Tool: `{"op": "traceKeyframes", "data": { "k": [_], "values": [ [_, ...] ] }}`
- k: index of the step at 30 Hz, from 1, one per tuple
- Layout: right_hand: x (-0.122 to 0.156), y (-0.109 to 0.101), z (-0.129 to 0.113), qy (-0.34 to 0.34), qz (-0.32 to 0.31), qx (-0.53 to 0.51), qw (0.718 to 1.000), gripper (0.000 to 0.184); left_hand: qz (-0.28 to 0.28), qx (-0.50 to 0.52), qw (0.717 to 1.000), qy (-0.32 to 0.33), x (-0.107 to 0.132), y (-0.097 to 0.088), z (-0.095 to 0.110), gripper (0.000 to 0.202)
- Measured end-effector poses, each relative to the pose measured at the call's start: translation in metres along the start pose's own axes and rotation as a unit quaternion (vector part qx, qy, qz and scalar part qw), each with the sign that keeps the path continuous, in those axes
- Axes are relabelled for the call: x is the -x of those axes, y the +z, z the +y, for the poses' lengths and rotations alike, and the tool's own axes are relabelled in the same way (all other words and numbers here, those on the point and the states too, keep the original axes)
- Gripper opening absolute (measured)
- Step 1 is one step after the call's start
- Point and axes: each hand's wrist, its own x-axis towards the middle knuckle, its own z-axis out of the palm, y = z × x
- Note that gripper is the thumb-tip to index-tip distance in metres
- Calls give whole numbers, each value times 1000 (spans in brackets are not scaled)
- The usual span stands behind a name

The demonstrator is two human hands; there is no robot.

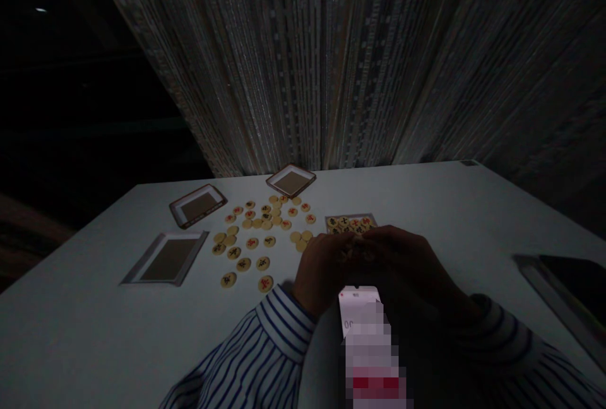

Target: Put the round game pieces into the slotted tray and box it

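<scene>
Both hands meet over the near edge of a small tray [349,218] filled with round game discs. My left hand [322,270] and my right hand [407,264] have fingers curled together at the tray, seemingly pinching discs, though the dim light hides what they grip. Several loose tan discs [258,232] with red or black characters lie scattered on the white table [95,327] to the left of my hands. Striped shirt sleeves cover both wrists.
Three empty shallow box trays sit on the table: one at the back centre [290,180], one back left [197,205], one nearer left [165,259]. A dark flat object [568,289] lies at the right edge. A phone-like screen [362,314] hangs below my hands. A curtain hangs behind.
</scene>
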Motion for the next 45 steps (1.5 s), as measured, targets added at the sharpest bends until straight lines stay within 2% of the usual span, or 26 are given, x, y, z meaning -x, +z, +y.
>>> {"op": "traceKeyframes", "data": {
  "k": [2,6,15,20,27,36,41,45],
  "values": [
    [0,0,1,7,19,-18,1000,17,12,40,999,-26,2,1,-1,33],
    [-1,2,1,10,50,-36,998,15,28,114,989,-90,2,1,2,25],
    [3,8,-1,3,36,-49,998,13,32,234,956,-175,-4,-1,9,16],
    [4,5,0,6,27,-22,999,17,25,269,947,-175,-4,-2,6,16],
    [4,7,-2,7,29,-38,999,13,2,275,951,-143,-3,-4,7,19],
    [3,10,-3,9,61,-62,996,12,12,320,930,-182,-5,-2,9,19],
    [7,11,-1,19,33,-44,998,19,31,376,896,-237,-8,-2,8,16],
    [9,12,0,-3,7,6,1000,25,40,391,879,-268,-10,-2,9,14]
  ]
}}
